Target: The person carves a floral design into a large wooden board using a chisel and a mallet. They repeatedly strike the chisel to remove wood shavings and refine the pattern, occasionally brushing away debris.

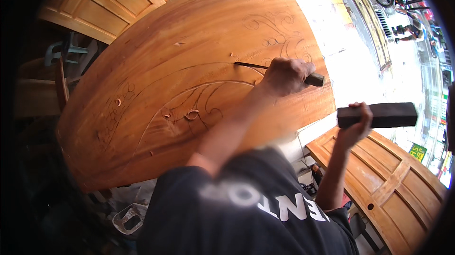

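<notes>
Wooden panel (189, 46): scroll-marked, spreading from mid-frame toward 10 o'clock.
Chisel (252, 65): tip at a curved line, pointing to 9 o'clock.
Left hand (286, 77): wrapped around the chisel's handle.
Right hand (358, 126): gripping a dark block (393, 115), 3 o'clock.
Paneled door (391, 179): 4 o'clock.

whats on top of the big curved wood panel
On the panel: curled shavings, scroll lines and the blade of a chisel held in the left grip. That grip, the forearm and the black shirt hide parts of the surface; what lies there cannot be seen.
</notes>
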`<state>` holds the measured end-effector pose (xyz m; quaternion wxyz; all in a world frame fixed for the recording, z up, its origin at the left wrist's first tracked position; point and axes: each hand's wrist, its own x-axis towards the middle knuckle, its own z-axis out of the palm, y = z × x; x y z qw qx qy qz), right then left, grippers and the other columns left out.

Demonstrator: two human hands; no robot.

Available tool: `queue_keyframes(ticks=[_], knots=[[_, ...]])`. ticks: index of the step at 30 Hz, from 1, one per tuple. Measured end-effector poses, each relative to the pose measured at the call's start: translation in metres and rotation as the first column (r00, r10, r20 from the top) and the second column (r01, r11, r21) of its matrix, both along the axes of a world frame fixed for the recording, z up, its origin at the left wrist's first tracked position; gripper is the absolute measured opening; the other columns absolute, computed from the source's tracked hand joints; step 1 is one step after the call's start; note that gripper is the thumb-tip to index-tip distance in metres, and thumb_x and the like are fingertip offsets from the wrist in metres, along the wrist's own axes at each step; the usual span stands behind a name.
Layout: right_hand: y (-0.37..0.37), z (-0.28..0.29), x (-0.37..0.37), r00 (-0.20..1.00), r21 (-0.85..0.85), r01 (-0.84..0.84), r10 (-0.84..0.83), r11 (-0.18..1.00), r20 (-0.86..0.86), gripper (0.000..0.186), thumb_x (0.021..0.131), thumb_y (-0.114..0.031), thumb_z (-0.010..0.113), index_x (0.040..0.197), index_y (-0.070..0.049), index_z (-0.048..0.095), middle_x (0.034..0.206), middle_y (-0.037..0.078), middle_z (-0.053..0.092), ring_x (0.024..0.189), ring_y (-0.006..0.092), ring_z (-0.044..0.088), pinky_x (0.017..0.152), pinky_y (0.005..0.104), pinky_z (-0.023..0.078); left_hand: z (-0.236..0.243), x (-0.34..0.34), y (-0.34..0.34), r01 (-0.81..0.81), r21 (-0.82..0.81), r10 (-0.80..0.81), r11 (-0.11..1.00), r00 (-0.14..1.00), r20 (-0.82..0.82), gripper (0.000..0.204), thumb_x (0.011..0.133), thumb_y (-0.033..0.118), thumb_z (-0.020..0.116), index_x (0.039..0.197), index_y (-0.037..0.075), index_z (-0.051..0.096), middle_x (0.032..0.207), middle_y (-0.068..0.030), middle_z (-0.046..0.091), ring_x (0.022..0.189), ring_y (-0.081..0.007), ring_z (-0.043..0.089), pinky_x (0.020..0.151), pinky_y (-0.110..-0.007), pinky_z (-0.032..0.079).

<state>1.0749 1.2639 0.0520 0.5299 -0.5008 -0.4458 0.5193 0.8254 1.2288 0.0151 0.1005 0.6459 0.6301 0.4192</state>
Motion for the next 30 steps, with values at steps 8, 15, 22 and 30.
queue_keyframes(ticks=[8, 15, 22, 30], knots=[[0.012, -0.022, 0.017, 0.807, -0.007, -0.336, 0.291, 0.942, 0.513, 0.038, 0.085, -0.01, 0.076, 0.118, -0.004, 0.058, 0.091, 0.003, 0.061, 0.079, 0.0133, 0.06, 0.073, 0.0292, 0.052, -0.012, -0.006, 0.004, -0.105, 0.121, 0.113, 0.987, 0.992, -0.064, 0.04, 0.09, 0.052, 0.072, 0.079, 0.015, 0.063, 0.065, -0.0035, 0.065, 0.059, -0.0244, 0.068, 0.049, -0.036, 0.054], [-0.024, -0.019, -0.048, 0.834, 0.186, -0.3, 0.162, 0.935, 0.528, 0.046, 0.085, -0.01, 0.072, 0.129, -0.002, 0.059, 0.088, 0.005, 0.06, 0.084, 0.0171, 0.061, 0.082, 0.034, 0.052, -0.008, -0.003, 0.006, -0.129, 0.152, 0.137, 0.98, 0.99, -0.041, 0.049, 0.093, 0.061, 0.065, 0.075, 0.015, 0.062, 0.065, -0.0031, 0.064, 0.057, -0.0238, 0.068, 0.049, -0.036, 0.054], [0.023, -0.009, 0.009, 0.923, -0.07, -0.268, 0.277, 0.961, 0.269, 0.031, 0.087, -0.016, 0.073, 0.112, 0.0, 0.063, 0.091, 0.004, 0.062, 0.079, 0.0147, 0.061, 0.076, 0.0293, 0.053, -0.015, -0.014, 0.002, -0.158, 0.125, 0.168, 0.979, 0.983, -0.07, 0.049, 0.09, 0.062, 0.068, 0.078, 0.015, 0.063, 0.065, -0.0027, 0.065, 0.059, -0.0235, 0.069, 0.05, -0.036, 0.055], [0.001, -0.046, -0.029, 0.611, -0.012, -0.457, 0.324, 0.889, 0.722, 0.05, 0.085, -0.007, 0.073, 0.131, -0.003, 0.055, 0.09, 0.003, 0.06, 0.082, 0.0139, 0.059, 0.078, 0.0305, 0.051, -0.008, -0.014, -0.001, -0.148, 0.081, 0.158, 0.986, 0.979, -0.128, 0.033, 0.084, 0.045, 0.078, 0.083, 0.015, 0.065, 0.066, -0.0025, 0.066, 0.061, -0.0234, 0.069, 0.052, -0.037, 0.056]])
